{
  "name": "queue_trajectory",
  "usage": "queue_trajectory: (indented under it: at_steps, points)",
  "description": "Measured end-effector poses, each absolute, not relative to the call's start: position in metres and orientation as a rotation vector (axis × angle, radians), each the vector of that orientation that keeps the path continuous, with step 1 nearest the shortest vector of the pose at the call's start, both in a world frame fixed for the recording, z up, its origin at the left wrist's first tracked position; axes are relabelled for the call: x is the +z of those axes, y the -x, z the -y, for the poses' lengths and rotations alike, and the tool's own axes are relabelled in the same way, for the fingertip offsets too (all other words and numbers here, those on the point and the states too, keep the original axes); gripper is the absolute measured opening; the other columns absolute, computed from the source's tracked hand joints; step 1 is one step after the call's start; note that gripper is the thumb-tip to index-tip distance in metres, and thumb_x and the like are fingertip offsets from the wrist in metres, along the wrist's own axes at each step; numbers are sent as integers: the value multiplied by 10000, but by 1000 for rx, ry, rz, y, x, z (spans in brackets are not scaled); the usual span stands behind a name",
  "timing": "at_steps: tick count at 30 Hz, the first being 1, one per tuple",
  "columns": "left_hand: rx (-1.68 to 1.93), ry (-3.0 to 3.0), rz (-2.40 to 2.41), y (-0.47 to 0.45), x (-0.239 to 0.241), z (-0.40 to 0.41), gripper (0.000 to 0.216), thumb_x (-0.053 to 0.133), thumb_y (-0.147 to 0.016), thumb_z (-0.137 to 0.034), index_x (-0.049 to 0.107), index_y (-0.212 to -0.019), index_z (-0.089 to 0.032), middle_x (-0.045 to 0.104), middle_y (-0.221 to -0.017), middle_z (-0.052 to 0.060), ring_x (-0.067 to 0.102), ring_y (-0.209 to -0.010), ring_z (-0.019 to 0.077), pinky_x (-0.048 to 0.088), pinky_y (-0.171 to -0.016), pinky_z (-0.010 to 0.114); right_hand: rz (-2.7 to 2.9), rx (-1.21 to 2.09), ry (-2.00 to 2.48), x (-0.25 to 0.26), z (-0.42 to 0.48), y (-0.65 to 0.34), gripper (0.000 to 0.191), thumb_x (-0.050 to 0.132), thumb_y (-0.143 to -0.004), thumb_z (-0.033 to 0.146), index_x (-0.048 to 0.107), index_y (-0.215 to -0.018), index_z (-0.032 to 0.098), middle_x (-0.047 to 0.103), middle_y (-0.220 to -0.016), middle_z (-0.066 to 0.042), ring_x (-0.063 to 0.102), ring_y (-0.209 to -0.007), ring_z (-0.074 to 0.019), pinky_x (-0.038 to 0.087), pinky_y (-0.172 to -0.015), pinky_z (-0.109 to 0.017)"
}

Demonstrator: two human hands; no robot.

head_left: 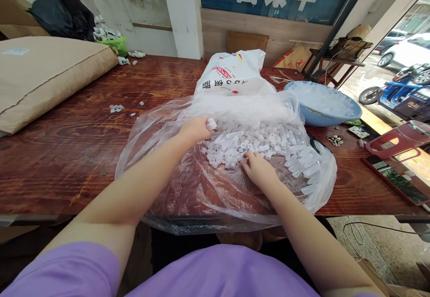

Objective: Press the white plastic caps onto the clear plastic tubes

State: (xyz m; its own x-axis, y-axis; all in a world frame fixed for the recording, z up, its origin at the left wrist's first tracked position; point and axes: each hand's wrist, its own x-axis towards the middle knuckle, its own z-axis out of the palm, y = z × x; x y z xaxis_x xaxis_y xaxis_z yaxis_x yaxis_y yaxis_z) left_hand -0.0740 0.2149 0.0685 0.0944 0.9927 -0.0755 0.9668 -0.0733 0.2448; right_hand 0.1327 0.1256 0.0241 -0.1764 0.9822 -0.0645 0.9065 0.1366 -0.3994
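A clear plastic sheet (161, 131) lies spread on the wooden table (77, 140), with a heap of several small white plastic tubes and caps (262, 144) on it. My left hand (195, 129) is closed at the left edge of the heap, holding a small white cap (211, 123) in its fingertips. At the heap's near edge my right hand (257, 169) rests with its fingers curled down among the tubes; whether they grip one is hidden.
A white printed bag (233, 75) stands behind the heap. A blue basin (322, 118) of white pieces sits at the right. A brown paper sack (43, 73) lies at the left, a red tray (399, 142) far right. Loose caps (116, 107) lie on the table.
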Motion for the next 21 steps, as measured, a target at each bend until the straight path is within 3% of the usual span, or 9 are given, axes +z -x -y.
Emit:
queue_trajectory:
  at_steps: [4,8,12,18,21]
  points:
    - [22,-2169,-1904,65,57,-253,307,621,-741,-336,615,-987,-151,656,-1006,114,599,-920,253,441,-766,322,2231,489,1839,14,-126,-131,214,462,-870,219,570,-1033,132,569,-1014,-156,589,-886,-256,446,-736,-338]
    - [-129,-2173,-1836,51,49,-260,257,565,-833,-321,598,-1003,-132,625,-1026,79,586,-938,200,454,-839,398,2223,522,1782,9,-120,-137,265,461,-852,136,560,-1098,123,557,-1060,-139,573,-942,-216,435,-823,-309]
    - [-179,-2121,-1847,42,49,-259,216,556,-849,-290,594,-998,-138,610,-1047,68,579,-962,193,456,-855,412,2169,570,1734,9,-108,-146,255,434,-844,111,588,-1046,129,563,-1035,-118,588,-861,-175,448,-827,-298]
    - [63,-2069,-1823,48,65,-235,233,685,-640,-197,638,-858,-128,674,-882,116,615,-876,279,458,-746,333,1977,669,1586,9,-88,-155,301,393,-827,110,614,-1014,193,585,-998,-77,583,-935,-184,456,-857,-352]
    - [295,-2021,-1694,48,74,-195,262,593,-709,-286,609,-936,-156,678,-878,62,629,-801,223,462,-653,268,1691,803,1513,8,-82,-154,279,445,-839,221,602,-1069,197,580,-1020,-91,594,-939,-198,486,-829,-365]
